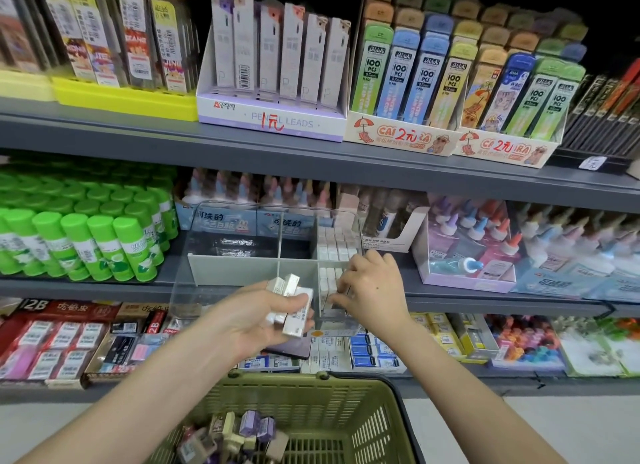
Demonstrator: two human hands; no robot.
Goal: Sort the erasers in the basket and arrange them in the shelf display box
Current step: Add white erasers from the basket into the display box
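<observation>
Across my feed from edge to edge runs the grey shelving, packed with stationery. Below it, nearest the camera, sits the green basket, and loose erasers in purple and beige wrappers lie heaped on its floor. On the middle shelf, just right of the green glue sticks, stands the clear display box, split by partitions into compartments. The two compartments on its right side hold packed erasers, white and standing on end in rows.

I see the left hand raised in front of the box, palm turned up, with its fingers and thumb curled round a bundle of white erasers whose ends stick up above the fingers. The right hand is over the near right compartment, knuckles up, with its fingers bent down among the rows there. The fingertips touch those erasers, but I cannot tell whether they pinch one or only press on the tops.
</observation>
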